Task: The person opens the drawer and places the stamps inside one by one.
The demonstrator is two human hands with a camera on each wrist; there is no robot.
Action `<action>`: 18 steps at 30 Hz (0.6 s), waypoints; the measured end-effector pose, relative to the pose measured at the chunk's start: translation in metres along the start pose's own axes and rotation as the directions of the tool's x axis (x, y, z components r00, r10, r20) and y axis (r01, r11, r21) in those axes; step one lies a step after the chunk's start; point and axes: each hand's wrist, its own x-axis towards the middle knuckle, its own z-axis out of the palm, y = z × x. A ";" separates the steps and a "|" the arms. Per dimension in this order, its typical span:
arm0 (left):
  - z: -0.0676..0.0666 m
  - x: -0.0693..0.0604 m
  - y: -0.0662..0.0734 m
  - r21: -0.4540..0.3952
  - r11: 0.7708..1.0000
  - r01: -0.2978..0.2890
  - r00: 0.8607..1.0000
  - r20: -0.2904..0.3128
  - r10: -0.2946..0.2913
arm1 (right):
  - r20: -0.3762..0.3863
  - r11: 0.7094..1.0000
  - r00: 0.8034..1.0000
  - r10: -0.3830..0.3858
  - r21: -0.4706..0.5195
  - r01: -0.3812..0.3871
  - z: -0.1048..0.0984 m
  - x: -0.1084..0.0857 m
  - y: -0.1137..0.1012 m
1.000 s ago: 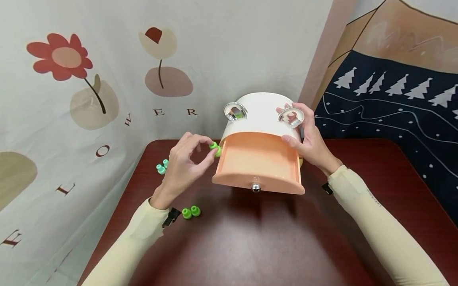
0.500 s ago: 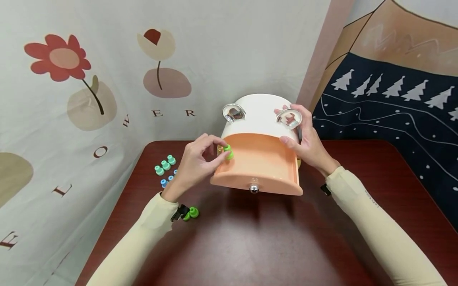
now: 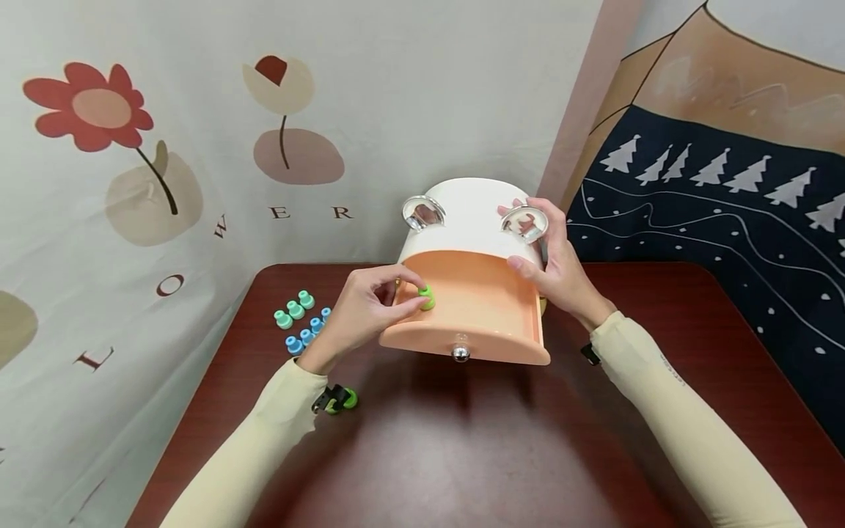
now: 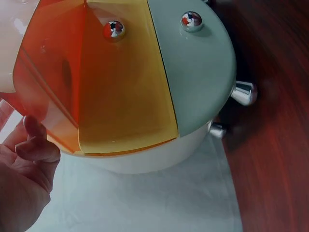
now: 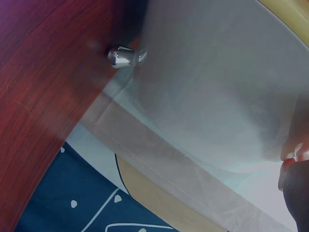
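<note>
In the head view, a small white cabinet (image 3: 475, 209) with silver ear-shaped discs on top has its orange top drawer (image 3: 488, 304) pulled out. My left hand (image 3: 366, 304) pinches a small bright green stepped peg (image 3: 428, 298) between thumb and index finger, over the drawer's left part. Whether the peg touches the drawer floor I cannot tell. My right hand (image 3: 561, 271) grips the cabinet's upper right side, thumb on the front edge, fingers behind the right disc. Below the open drawer, the left wrist view shows a yellow drawer (image 4: 128, 92) and a grey-green drawer (image 4: 198, 72).
Several mint pegs (image 3: 295, 309) and several blue pegs (image 3: 306, 336) stand in rows on the dark red table (image 3: 462, 455), left of the cabinet. Green pegs (image 3: 350, 398) lie partly hidden behind the left wrist strap. Printed cloth (image 3: 370, 110) hangs behind the table.
My left hand has carried the green peg rightwards, from beside the drawer's left wall to over its inside. The right hand keeps its hold on the cabinet. The head view has shifted slightly.
</note>
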 end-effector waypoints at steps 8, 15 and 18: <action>0.001 -0.002 -0.003 -0.075 0.997 0.016 1.000 0.013 -0.015 | -0.007 1.000 1.000 0.004 -0.019 -0.004 -0.002 -0.002 0.000; -0.007 -0.012 -0.003 0.001 1.000 -0.019 0.999 -0.046 0.019 | -0.007 1.000 1.000 0.003 -0.022 -0.004 -0.001 -0.001 0.001; -0.010 -0.018 -0.001 0.019 1.000 -0.024 0.998 -0.060 0.025 | -0.013 1.000 1.000 0.001 -0.016 -0.001 -0.001 -0.002 0.000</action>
